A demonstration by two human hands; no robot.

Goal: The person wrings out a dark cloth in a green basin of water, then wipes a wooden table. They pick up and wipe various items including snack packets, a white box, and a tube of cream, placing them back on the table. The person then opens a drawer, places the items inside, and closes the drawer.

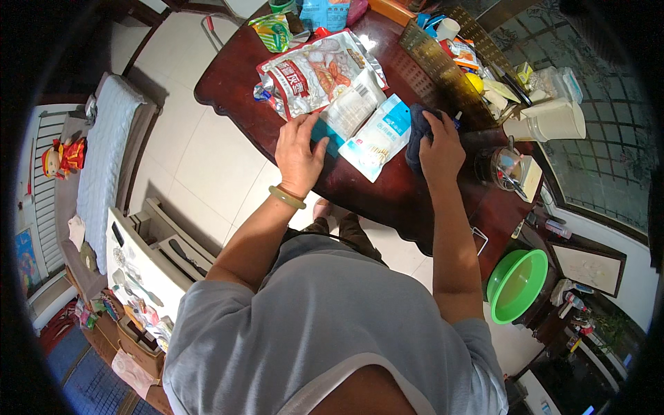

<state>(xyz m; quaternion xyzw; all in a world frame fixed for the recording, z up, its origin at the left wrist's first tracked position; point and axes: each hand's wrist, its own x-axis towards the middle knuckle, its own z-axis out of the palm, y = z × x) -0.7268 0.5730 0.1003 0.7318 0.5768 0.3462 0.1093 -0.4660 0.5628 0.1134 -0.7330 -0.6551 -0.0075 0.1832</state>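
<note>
My left hand (pixel 301 154), with a bangle at the wrist, rests at the near edge of the dark wooden table (pixel 228 88). Its fingertips touch the lower end of a white and teal packet (pixel 353 106). Beyond lies a large red and silver food pouch (pixel 316 72), partly under that packet. A white and blue packet of cotton swabs (pixel 377 139) lies between my hands. My right hand (pixel 441 145) grips a dark, bunched cloth (pixel 416 136) on the tabletop, right beside the swab packet.
At the back stand a green and yellow bag (pixel 272 32) and a blue bag (pixel 325 14). A perforated basket (pixel 443 78) holding mixed items is at the right. Nearer are a glass jar (pixel 506 165) with pens and a green basin (pixel 517 287). White drawers (pixel 155 249) are at the left.
</note>
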